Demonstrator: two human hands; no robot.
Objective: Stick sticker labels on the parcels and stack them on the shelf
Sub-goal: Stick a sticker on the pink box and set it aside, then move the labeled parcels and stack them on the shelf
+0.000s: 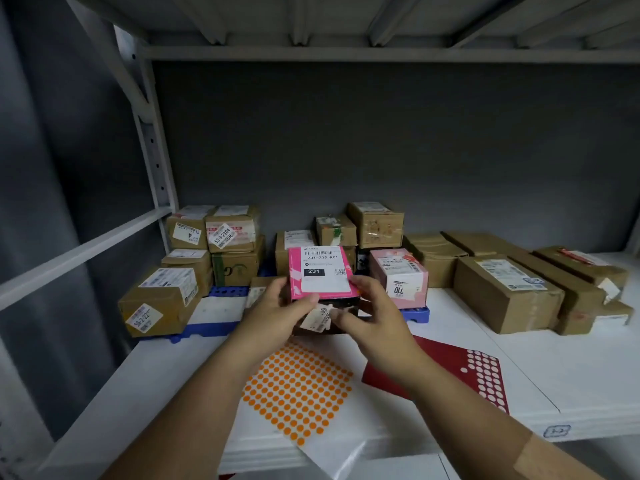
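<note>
— Well, what lies before you?
— The white shelf carries brown parcels at the back; nearer me lie an orange dot sticker sheet and a red sheet.
— And your hands?
— My left hand and right hand hold the pink parcel above the shelf, fingers clamped on its sides.

Dot sheet left of card; parcels behind.

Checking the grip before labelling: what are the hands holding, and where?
Both hands hold the pink parcel: left hand at its lower left edge, right hand at its lower right corner.
</note>
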